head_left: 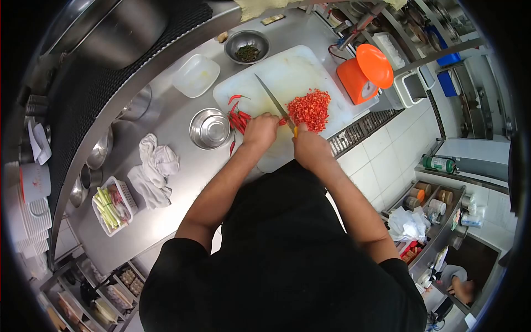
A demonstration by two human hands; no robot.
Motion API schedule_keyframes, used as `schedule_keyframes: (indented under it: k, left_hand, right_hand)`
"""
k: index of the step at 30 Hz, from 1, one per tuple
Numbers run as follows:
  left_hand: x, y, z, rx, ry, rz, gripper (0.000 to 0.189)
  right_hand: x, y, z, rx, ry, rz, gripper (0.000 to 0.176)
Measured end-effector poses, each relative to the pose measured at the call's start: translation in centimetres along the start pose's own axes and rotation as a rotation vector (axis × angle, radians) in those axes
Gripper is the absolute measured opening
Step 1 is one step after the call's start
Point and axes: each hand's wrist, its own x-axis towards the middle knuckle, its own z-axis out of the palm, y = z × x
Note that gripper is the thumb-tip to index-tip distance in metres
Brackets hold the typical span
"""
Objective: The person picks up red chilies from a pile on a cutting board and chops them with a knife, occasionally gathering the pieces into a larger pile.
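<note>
Knife separating chillies and chopped heap

Right hand is gripping the handle, fingers closed around it; the knife is pointing away across the board; left hand is holding a chilli in closed, bent fingers, its red end showing beside the knife; more chillies are lying left of that hand; the heap is sitting right of the knife; a bowl is standing beside the board.

A steel counter, cutting board and orange scale suggest a commercial kitchen.
</note>
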Motion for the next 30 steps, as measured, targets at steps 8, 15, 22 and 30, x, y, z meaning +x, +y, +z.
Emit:
schedule_keyframes:
  k: [8,15,22,30]
  left_hand:
    - [0.3,0.0,-0.5,-0.029,0.022,0.011,0.010]
    - [-0.2,-0.1,-0.3,-0.089,0.041,0.010,0.010]
    - [0.2,0.2,-0.7,-0.040,0.024,0.016,0.010]
    - [0.0,0.1,-0.6,-0.044,0.014,-0.009,0.010]
  right_hand:
    - [1.9,0.8,0.7,0.020,0.036,-0.045,0.034]
    - [0.8,-0.4,1.0,0.025,0.022,0.022,0.033]
    - [2.2,0.5,1.0,0.048,0.039,-0.046,0.037]
    - [2.1,-0.2,2.8,0.026,0.012,-0.008,0.035]
